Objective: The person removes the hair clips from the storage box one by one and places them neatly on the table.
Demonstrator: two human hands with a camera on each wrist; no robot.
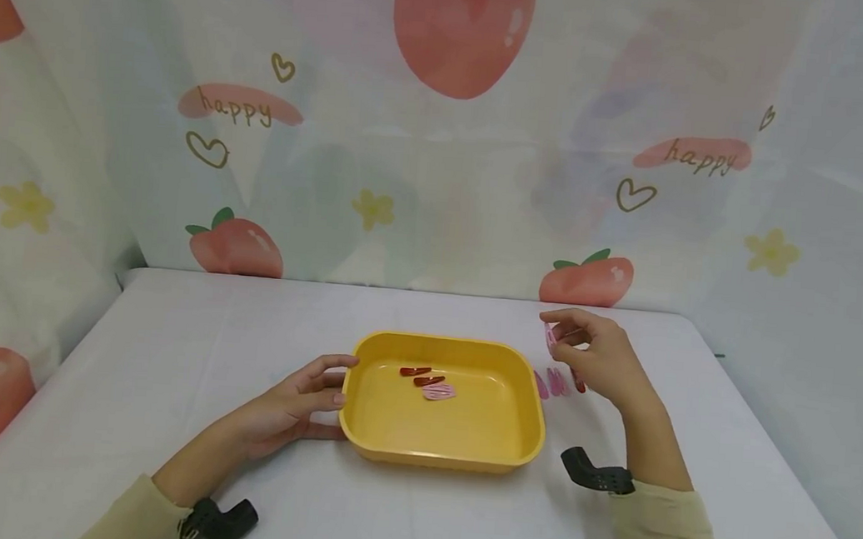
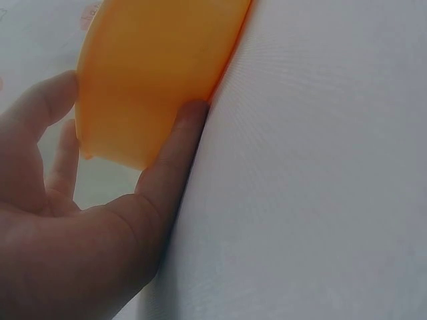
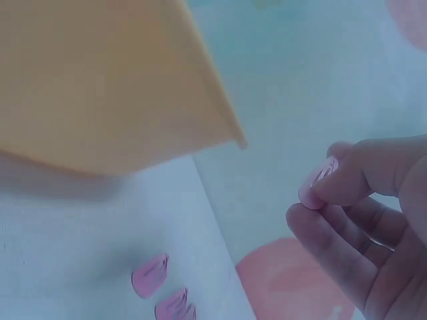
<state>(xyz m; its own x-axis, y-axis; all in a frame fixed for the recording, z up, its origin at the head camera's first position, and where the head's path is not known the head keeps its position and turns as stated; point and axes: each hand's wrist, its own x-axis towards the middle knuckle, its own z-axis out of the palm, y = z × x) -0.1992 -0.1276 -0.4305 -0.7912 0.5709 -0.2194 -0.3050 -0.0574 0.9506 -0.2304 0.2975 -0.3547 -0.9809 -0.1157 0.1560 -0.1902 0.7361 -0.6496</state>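
Note:
My right hand pinches a pink snap hair clip between thumb and fingers, raised above the table just beyond the tray's right side. Inside the yellow tray lie two dark red hair clips and a cluster of striped pink clips. My left hand touches the tray's left side with spread fingers, the fingertips at its rim and outer wall; the left wrist view shows the thumb along that wall. Below the right hand, several pink clips and a red one rest on the table.
A white cloth covers the table. Behind and beside it hangs a curtain printed with peaches, hearts and yellow flowers. Black camera mounts are strapped at both wrists, over beige sleeves.

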